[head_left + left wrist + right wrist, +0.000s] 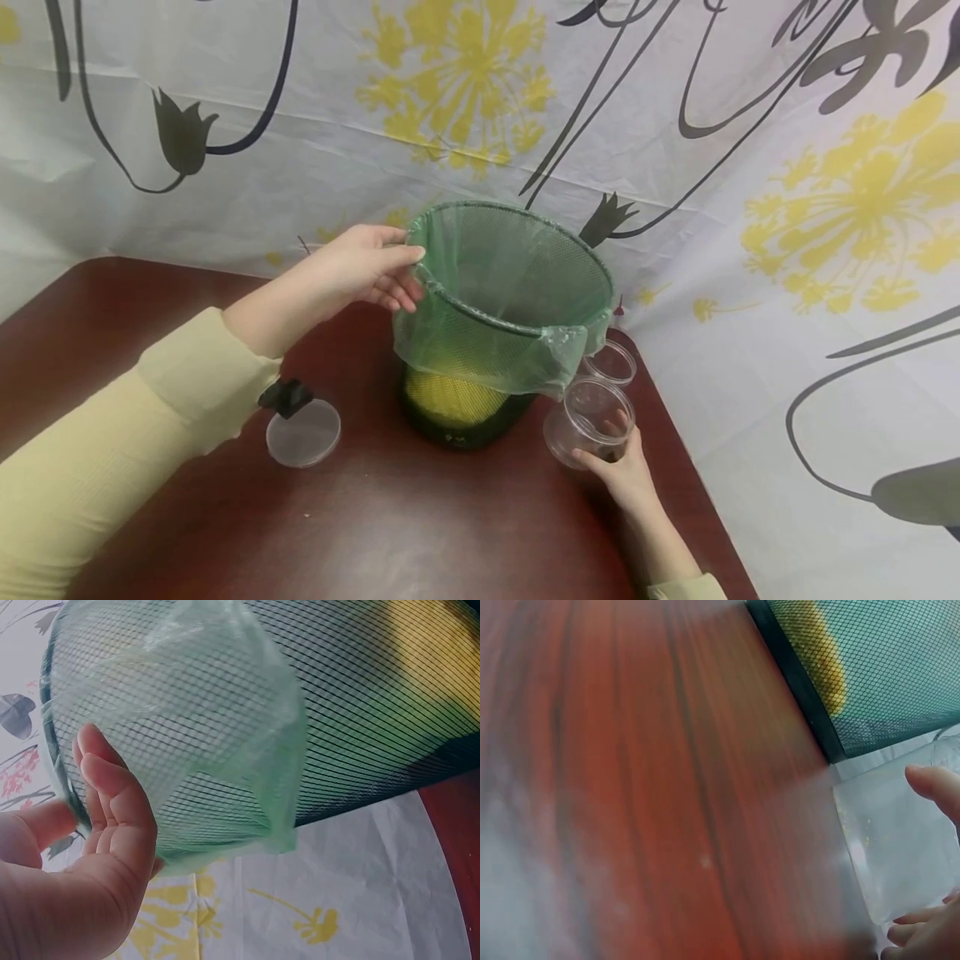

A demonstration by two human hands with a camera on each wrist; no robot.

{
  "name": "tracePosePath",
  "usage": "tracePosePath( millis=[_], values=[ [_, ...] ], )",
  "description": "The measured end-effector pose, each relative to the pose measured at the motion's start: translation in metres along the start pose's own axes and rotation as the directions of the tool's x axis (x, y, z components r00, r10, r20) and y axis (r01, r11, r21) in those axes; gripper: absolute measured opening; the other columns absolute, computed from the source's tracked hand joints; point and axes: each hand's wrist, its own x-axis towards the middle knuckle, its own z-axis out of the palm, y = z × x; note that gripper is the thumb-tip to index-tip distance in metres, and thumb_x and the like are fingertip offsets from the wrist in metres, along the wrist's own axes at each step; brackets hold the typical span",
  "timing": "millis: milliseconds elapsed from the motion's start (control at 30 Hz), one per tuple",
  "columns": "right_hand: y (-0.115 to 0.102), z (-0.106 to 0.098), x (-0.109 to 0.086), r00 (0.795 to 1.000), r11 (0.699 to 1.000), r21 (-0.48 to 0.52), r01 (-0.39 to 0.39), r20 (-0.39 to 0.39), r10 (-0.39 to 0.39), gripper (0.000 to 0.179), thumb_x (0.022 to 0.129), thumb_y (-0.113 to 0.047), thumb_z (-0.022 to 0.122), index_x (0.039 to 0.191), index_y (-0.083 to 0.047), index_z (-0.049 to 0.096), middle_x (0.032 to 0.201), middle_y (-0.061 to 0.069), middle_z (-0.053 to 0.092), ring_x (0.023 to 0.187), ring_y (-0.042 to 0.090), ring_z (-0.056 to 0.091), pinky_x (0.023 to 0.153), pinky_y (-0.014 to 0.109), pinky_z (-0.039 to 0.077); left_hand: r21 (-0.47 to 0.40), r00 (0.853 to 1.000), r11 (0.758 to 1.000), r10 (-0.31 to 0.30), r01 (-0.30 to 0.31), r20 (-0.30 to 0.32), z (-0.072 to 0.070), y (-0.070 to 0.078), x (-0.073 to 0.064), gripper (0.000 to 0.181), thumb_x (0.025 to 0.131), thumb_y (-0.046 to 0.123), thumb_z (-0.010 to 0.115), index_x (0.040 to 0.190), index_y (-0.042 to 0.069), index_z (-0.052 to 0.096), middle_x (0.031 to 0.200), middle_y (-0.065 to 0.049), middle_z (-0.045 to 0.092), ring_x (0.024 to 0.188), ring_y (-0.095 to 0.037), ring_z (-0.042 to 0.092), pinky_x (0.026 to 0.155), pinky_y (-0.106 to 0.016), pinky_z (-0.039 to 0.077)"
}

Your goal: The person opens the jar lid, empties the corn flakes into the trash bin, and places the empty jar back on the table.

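A black mesh wastebasket (457,400) stands on the table, and a thin green plastic bag (487,354) lines it and folds over its rim. Yellow stuff shows through the mesh low down. My left hand (375,267) grips the bag-covered rim on the left side, with the thumb at the rim and several fingers outside the bag in the left wrist view (112,832). With my right hand (626,475) I hold a clear plastic jar (596,412), its open mouth up, beside the wastebasket. Small yellow specks cling inside the jar (900,840) in the right wrist view.
One clear round lid (303,433) lies on the table at the left, under my left forearm. Another clear round piece (613,362) sits behind the jar at the right. The dark red table (375,533) meets a flower-printed white cloth (750,250) behind and at the right.
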Motion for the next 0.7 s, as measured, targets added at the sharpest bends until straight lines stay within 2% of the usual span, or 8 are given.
tracePosePath(
  millis=[167,233,333,433,533,600,700],
  values=[
    [-0.001,-0.005,-0.001,0.998,0.996,-0.063,0.06,0.014,-0.059,0.1,0.078,-0.01,0.079,0.15,-0.001,0.01,0.144,0.027,0.034,0.134,0.037,0.033,0.101,0.039,0.032,0.116,0.996,0.992,0.055,-0.047,-0.07,0.001,-0.01,0.0,0.068,0.102,0.031,0.047,0.153,0.004,0.012,0.076,-0.015,0.066,0.058,-0.019,0.063,0.057,-0.03,0.053],
    [-0.003,-0.008,-0.002,0.997,0.992,-0.1,0.082,0.01,-0.081,0.099,0.078,-0.013,0.08,0.149,0.001,0.011,0.143,0.028,0.032,0.133,0.039,0.032,0.103,0.048,0.028,0.162,0.993,0.985,0.076,-0.061,-0.092,0.002,-0.014,-0.001,0.068,0.101,0.035,0.047,0.153,0.006,0.014,0.075,-0.015,0.066,0.056,-0.021,0.062,0.056,-0.031,0.053],
    [-0.008,-0.014,-0.003,0.995,0.982,-0.166,0.094,-0.007,-0.096,0.098,0.079,-0.018,0.079,0.149,0.001,0.014,0.144,0.027,0.029,0.133,0.04,0.03,0.105,0.056,0.023,0.198,0.988,0.976,0.115,-0.093,-0.105,0.002,-0.019,-0.003,0.067,0.102,0.037,0.045,0.153,0.006,0.014,0.074,-0.016,0.066,0.055,-0.022,0.062,0.055,-0.033,0.053],
    [-0.014,-0.02,-0.004,0.996,0.972,-0.22,0.082,-0.012,-0.087,0.098,0.082,-0.024,0.077,0.15,0.001,0.011,0.148,0.028,0.024,0.136,0.041,0.025,0.107,0.059,0.02,0.214,0.982,0.969,0.15,-0.123,-0.115,-0.002,-0.025,-0.006,0.066,0.102,0.039,0.044,0.152,0.005,0.017,0.074,-0.016,0.066,0.055,-0.023,0.061,0.055,-0.033,0.053],
    [-0.023,-0.027,-0.006,0.997,0.966,-0.248,0.066,-0.01,-0.071,0.094,0.088,-0.03,0.071,0.151,0.0,0.008,0.15,0.029,0.021,0.138,0.042,0.02,0.107,0.059,0.02,0.248,0.973,0.957,0.187,-0.151,-0.132,-0.007,-0.031,-0.012,0.061,0.102,0.04,0.042,0.149,0.004,0.026,0.075,-0.016,0.066,0.056,-0.023,0.062,0.056,-0.035,0.053],
    [-0.028,-0.032,-0.006,0.996,0.963,-0.257,0.078,-0.021,-0.086,0.089,0.091,-0.033,0.066,0.151,0.001,0.01,0.15,0.03,0.023,0.139,0.042,0.02,0.107,0.059,0.021,0.278,0.968,0.946,0.21,-0.166,-0.135,-0.012,-0.035,-0.016,0.057,0.103,0.039,0.041,0.146,0.002,0.033,0.076,-0.016,0.066,0.058,-0.023,0.062,0.057,-0.035,0.053],
    [-0.038,-0.039,-0.005,0.986,0.954,-0.265,0.138,-0.052,-0.157,0.074,0.096,-0.032,0.059,0.149,0.002,0.02,0.148,0.028,0.029,0.137,0.043,0.024,0.106,0.058,0.024,0.335,0.961,0.926,0.235,-0.176,-0.145,-0.019,-0.043,-0.023,0.052,0.103,0.037,0.04,0.139,-0.001,0.043,0.077,-0.015,0.066,0.06,-0.023,0.063,0.059,-0.035,0.053]
  ],
)
